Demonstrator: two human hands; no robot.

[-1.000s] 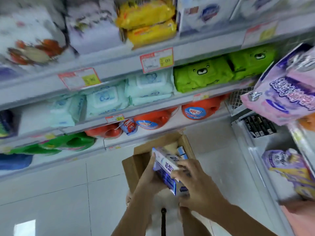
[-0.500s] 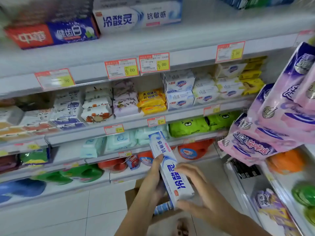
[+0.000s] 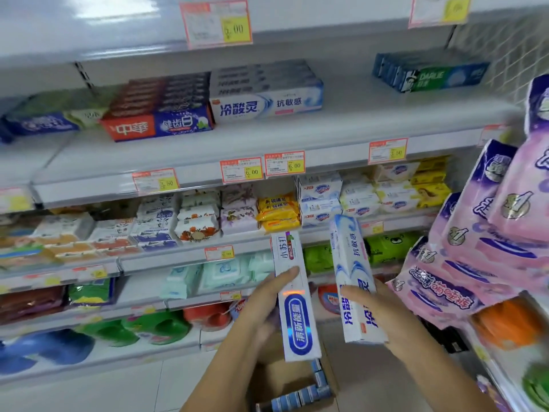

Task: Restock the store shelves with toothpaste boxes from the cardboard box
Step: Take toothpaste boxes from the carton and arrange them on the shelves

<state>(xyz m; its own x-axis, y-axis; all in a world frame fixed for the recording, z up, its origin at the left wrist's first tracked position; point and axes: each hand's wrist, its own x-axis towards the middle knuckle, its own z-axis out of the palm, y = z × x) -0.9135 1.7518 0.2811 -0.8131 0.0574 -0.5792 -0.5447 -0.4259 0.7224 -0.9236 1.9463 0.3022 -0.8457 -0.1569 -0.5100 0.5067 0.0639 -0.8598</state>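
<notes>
My left hand (image 3: 263, 304) holds a white toothpaste box with a blue oval label (image 3: 294, 295), standing on end. My right hand (image 3: 383, 310) holds a second white and blue toothpaste box (image 3: 352, 278), also upright and tilted a little left. The two boxes are apart, in front of the lower shelves. Below my arms sits the open cardboard box (image 3: 285, 379) with several more toothpaste boxes (image 3: 300, 396) along its near edge. The upper shelf (image 3: 267, 138) carries rows of toothpaste, among them a matching white and blue stack (image 3: 267, 99).
A red and blue toothpaste stack (image 3: 157, 117) and a green and blue one (image 3: 430, 72) lie on that same shelf. Soap packs (image 3: 276, 212) fill the shelf below, detergent bottles (image 3: 154, 325) the lowest. Pink packs (image 3: 490, 233) hang at the right. Grey floor tiles (image 3: 118, 391) lie below.
The view has tilted upward to the toothpaste shelf. The boxes, held together in both hands before, are now split, one in each hand, and raised higher.
</notes>
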